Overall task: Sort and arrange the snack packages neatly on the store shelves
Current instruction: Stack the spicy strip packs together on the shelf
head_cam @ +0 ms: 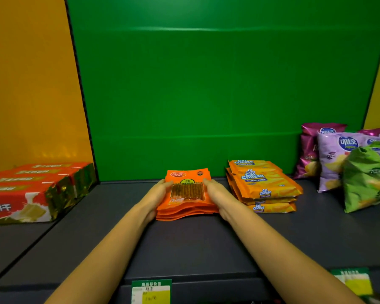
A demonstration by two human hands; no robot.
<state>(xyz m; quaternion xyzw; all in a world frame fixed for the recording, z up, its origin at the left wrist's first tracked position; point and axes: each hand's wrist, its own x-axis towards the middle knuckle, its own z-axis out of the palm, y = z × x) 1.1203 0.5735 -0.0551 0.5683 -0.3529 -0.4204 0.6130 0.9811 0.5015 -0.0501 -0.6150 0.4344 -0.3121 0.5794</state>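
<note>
A stack of flat orange snack packets (187, 194) with a clear window lies on the dark grey shelf (184, 242), near the green back panel. My left hand (156, 196) presses against the stack's left edge and my right hand (219, 197) against its right edge, so both hands clasp the stack between them. Just to the right lies a stack of orange Cal Cheese wafer packs (264, 185), apart from my right hand.
Red wafer boxes (31, 189) sit at the left on the neighbouring shelf section. Purple chip bags (331, 159) and a green chip bag (366, 178) stand at the right. Price tags (151, 291) hang on the front rail. The green back panel (206, 84) closes off the rear.
</note>
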